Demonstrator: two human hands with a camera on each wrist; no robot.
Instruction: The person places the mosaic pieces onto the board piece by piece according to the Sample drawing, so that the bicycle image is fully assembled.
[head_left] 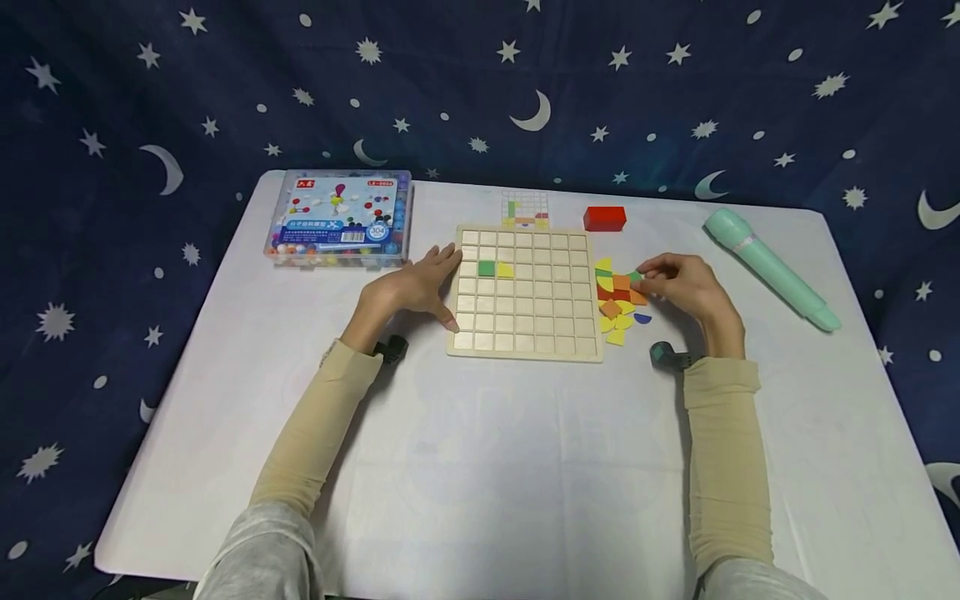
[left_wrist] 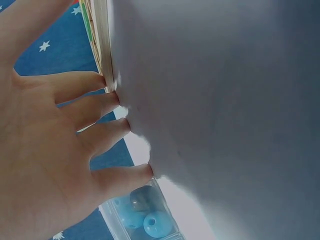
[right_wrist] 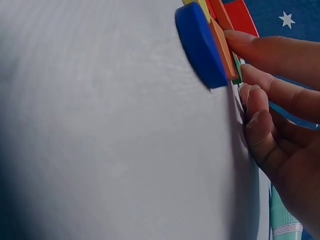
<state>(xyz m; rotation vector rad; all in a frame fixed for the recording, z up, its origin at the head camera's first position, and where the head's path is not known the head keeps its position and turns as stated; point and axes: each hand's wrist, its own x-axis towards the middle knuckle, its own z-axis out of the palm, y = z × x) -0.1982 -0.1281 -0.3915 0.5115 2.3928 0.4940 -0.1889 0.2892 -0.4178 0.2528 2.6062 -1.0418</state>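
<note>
A wooden grid board (head_left: 525, 354) lies on the table. A green square (head_left: 487, 268) and a yellow piece (head_left: 506, 270) sit in its cells. My left hand (head_left: 416, 283) rests along the board's left edge, fingers spread and thumb near the front corner. To the right of the board is a loose pile of flat coloured pieces, among them an orange piece (head_left: 611, 308) and a blue half-circle (head_left: 642, 319). There my right hand (head_left: 690, 287) pinches a green piece (head_left: 635, 277) between thumb and index finger, at the pile's edge. Its other fingers are curled.
Behind the board lie a small printed pattern card (head_left: 525, 204) and a red block (head_left: 604, 218). A clear box of coloured beads (head_left: 337, 218) stands at the back left. On the right is a mint-green tube (head_left: 772, 267). A star-patterned curtain (head_left: 480, 100) hangs behind the table.
</note>
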